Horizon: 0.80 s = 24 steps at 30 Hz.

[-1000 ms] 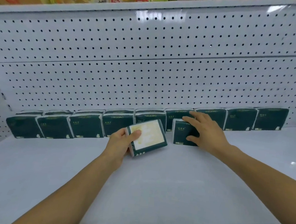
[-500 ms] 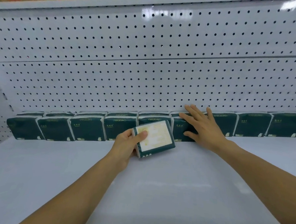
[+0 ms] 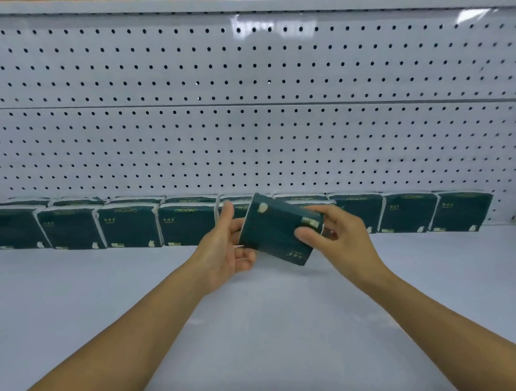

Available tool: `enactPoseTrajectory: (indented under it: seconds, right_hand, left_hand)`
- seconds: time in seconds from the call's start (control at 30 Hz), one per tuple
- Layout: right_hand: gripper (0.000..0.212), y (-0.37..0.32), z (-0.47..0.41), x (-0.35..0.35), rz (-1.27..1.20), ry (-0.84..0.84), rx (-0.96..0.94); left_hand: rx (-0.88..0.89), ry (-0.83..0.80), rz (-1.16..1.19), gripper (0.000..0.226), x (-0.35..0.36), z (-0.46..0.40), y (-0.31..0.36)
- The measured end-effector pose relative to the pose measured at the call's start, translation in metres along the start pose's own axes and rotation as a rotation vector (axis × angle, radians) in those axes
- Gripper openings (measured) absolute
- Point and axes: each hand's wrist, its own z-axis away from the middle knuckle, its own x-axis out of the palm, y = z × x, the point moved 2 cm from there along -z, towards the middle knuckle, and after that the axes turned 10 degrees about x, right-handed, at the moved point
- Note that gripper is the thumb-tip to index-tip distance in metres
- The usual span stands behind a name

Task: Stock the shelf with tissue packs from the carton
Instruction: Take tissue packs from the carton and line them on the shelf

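White perforated back panel [image 3: 254, 140] stands behind the shelf [image 3: 271, 333], whose pale deck is bare in front of a row of tissue packs [image 3: 129, 227] standing on edge against that panel from left to right. The carton may be the brown sliver at the far right edge, though too little shows to be sure. One dark green tissue pack [image 3: 278, 236] is held tilted just in front of the row's middle. The left hand [image 3: 227, 248] cups its left end with fingers behind it, and the right hand [image 3: 336, 240] pinches its right end between thumb and fingers.

The main risk is a knock to the standing row: the packs lean on little, so a tilted corner pushed in could topple neighbours. The soft wrapper could also slip from so light a pinch. Its print appears to sit upside down, so it may end up facing the wrong way.
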Motion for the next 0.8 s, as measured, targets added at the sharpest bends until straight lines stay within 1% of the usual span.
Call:
enactPoseTrajectory:
  seconds: [0.03, 0.1, 0.17, 0.23, 0.3, 0.37, 0.4, 0.43, 0.47, 0.5, 0.53, 0.57, 0.6, 0.63, 0.67, 0.73, 0.8]
  right_hand:
    - [0.024, -0.002, 0.001, -0.004, -0.083, -0.007, 0.062]
    - [0.018, -0.003, 0.004, -0.012, -0.149, -0.004, 0.147]
    - [0.021, -0.002, 0.005, -0.018, -0.133, 0.001, 0.2]
    - [0.027, 0.001, 0.006, -0.023, -0.122, 0.001, 0.229]
    - [0.027, 0.003, 0.008, -0.03, -0.135, 0.002, 0.258]
    - [0.025, 0.007, 0.011, -0.036, -0.052, -0.03, 0.274]
    - [0.029, 0.009, 0.013, -0.039, 0.051, -0.037, 0.272]
    - [0.039, 0.012, 0.015, -0.041, 0.17, -0.024, 0.248]
    - [0.054, 0.012, 0.018, -0.043, 0.275, 0.008, 0.196]
    - [0.07, 0.011, 0.021, -0.045, 0.347, 0.042, 0.117]
    - [0.079, 0.009, 0.025, -0.048, 0.407, 0.071, 0.016]
    - [0.082, 0.008, 0.027, -0.05, 0.477, 0.091, -0.087]
    - [0.078, 0.009, 0.028, -0.052, 0.545, 0.113, -0.154]
    - [0.07, 0.012, 0.028, -0.056, 0.58, 0.14, -0.164]
    - [0.062, 0.016, 0.028, -0.062, 0.572, 0.166, -0.128]
    - [0.05, 0.027, 0.026, -0.076, 0.437, 0.187, 0.023]
    - [0.042, 0.041, 0.02, -0.094, 0.263, 0.203, 0.134]
  left_hand:
    - [-0.001, -0.027, -0.028, 0.067, 0.004, 0.002, -0.001]
    - [0.028, -0.058, -0.064, 0.057, 0.012, 0.004, -0.002]
    - [0.074, -0.091, -0.098, 0.04, 0.02, 0.006, -0.003]
    - [0.102, -0.121, -0.116, 0.034, 0.025, 0.007, -0.004]
    - [0.125, -0.109, -0.143, 0.03, 0.031, 0.007, -0.004]
    - [0.175, -0.038, -0.205, 0.031, 0.04, 0.007, 0.001]
    - [0.213, -0.007, -0.212, 0.03, 0.045, 0.006, 0.004]
    - [0.253, 0.01, -0.2, 0.031, 0.051, 0.005, 0.007]
    - [0.298, 0.005, -0.21, 0.035, 0.057, 0.002, 0.008]
    - [0.345, -0.013, -0.285, 0.04, 0.064, 0.0, 0.009]
    - [0.398, -0.045, -0.412, 0.046, 0.072, -0.001, 0.009]
    - [0.44, -0.082, -0.534, 0.049, 0.082, -0.001, 0.008]
    - [0.473, -0.123, -0.623, 0.05, 0.09, -0.003, 0.004]
    - [0.484, -0.16, -0.671, 0.049, 0.098, -0.004, -0.001]
    - [0.488, -0.196, -0.684, 0.047, 0.104, -0.006, -0.006]
    - [0.543, -0.21, -0.755, 0.04, 0.108, -0.012, -0.015]
    - [0.71, -0.111, -1.037, 0.044, 0.101, -0.025, -0.018]
